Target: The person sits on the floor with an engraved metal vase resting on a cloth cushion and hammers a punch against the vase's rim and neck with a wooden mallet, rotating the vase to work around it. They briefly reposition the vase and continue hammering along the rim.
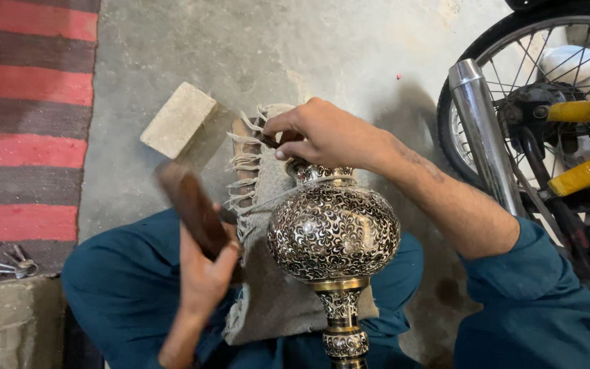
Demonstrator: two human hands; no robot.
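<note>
Pinching a small dark chisel (272, 142) between the thumb and fingertips of my right hand (329, 137), I keep its tip set against the neck of the engraved metal vase (332, 232), just where the neck meets the round body. My left hand (203, 273) is wrapped tight around the handle of a wooden mallet (189, 205), whose head is blurred and raised off to the vase's left, at about the height of the neck.

The vase lies on its side across my lap, its long axis running away from me: foot and stem toward my body, neck pointing out toward the floor. From my right fingers the round belly sits directly below, touching close; the chisel leans out to the vase's left, so its struck end faces the mallet. The right hand is the nearer one to the vase; the left is well apart from it.

Under the vase is a grey fringed cloth (268, 301). Beyond the neck a pale stone block (177, 119) rests on the concrete floor (349, 48). To the vase's right stands a motorcycle wheel (548, 89).
</note>
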